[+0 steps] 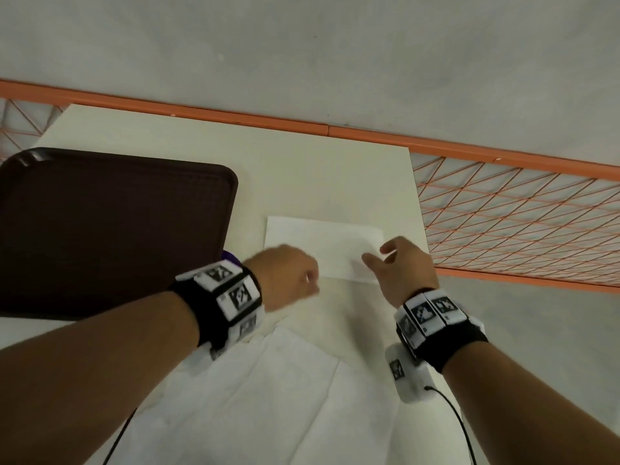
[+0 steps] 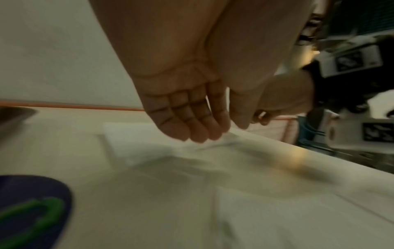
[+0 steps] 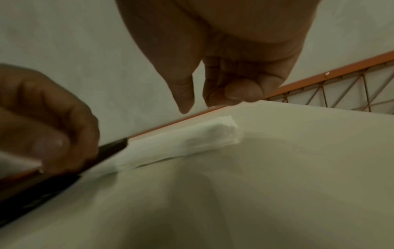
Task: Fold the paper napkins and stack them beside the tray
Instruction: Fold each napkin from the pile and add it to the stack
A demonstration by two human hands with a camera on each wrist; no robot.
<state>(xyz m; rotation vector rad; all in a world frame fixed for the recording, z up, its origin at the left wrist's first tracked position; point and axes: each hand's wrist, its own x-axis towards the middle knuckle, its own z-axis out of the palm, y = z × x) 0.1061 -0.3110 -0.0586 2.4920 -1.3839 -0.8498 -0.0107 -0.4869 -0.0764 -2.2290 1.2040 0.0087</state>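
A folded white napkin (image 1: 322,246) (image 2: 138,143) (image 3: 181,144) lies flat on the white table (image 1: 335,182), just right of the dark brown tray (image 1: 117,229). My left hand (image 1: 312,280) (image 2: 204,136) hovers at the napkin's near left edge with its fingers fairly straight and together, holding nothing; whether they touch the paper is blurred. Over the napkin's right end hangs my right hand (image 1: 375,255) (image 3: 198,102), thumb pointing down, fingers loosely curled, empty. Unfolded white napkins (image 1: 285,391) (image 2: 277,219) spread under my forearms, nearer to me.
The tray is bare. A purple and green packet (image 1: 231,255) (image 2: 27,210) peeks out below my left wrist, beside the tray. An orange wire rack (image 1: 520,223) runs past the table's right and far edges. Cables trail from both wristbands.
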